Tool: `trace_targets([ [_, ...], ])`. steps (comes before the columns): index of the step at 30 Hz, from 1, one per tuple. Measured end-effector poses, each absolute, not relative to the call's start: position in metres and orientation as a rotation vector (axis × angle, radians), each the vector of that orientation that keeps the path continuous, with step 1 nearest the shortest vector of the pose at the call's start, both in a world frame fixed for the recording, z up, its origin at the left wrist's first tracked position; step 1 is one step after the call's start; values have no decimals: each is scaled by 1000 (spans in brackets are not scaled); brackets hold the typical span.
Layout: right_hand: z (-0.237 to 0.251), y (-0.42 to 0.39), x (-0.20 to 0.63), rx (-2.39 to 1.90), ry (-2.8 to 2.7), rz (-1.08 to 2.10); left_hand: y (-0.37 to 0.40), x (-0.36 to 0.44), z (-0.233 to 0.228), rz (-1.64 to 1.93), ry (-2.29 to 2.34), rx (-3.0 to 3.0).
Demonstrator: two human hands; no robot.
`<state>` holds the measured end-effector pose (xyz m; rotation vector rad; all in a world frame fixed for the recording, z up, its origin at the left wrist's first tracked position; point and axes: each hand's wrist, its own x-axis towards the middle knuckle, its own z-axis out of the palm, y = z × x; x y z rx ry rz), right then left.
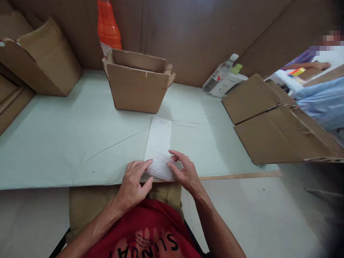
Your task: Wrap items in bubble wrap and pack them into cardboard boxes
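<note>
A long strip of clear bubble wrap [159, 138] lies on the table, running from its front edge toward a cardboard box. Its near end looks folded or bunched between my hands. My left hand [135, 182] is at the strip's left side, thumb and forefinger spread apart, fingertips against the wrap. On the right side, my right hand [186, 172] has its fingers curved and its thumb apart from the forefinger, tips touching the wrap's edge. Whether anything lies inside the wrap cannot be seen.
An open cardboard box [138, 89] stands beyond the strip, with an orange bottle [109, 28] behind it. More boxes [51, 57] sit at left and others [279, 132] at right. Plastic bottles [221, 79] lean at the back right. Another person's arm [306, 66] shows at far right.
</note>
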<state>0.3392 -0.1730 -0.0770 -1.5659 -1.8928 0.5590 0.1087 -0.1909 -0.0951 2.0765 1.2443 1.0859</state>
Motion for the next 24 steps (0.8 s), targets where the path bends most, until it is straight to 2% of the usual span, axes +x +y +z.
trace_targets([
  [9, -97, -148, 324, -1582, -2081, 467, -193, 104, -99, 895, 1328, 2348],
  [15, -80, -164, 330, -1468, -2075, 301, -184, 101, -97, 952, 1372, 2333],
  [20, -77, -184, 334, -1295, -2273, 479, -173, 100, -92, 963, 1227, 2210],
  [24, -89, -187, 332, -1433, -2086, 538, -167, 104, -91, 915, 1288, 2160],
])
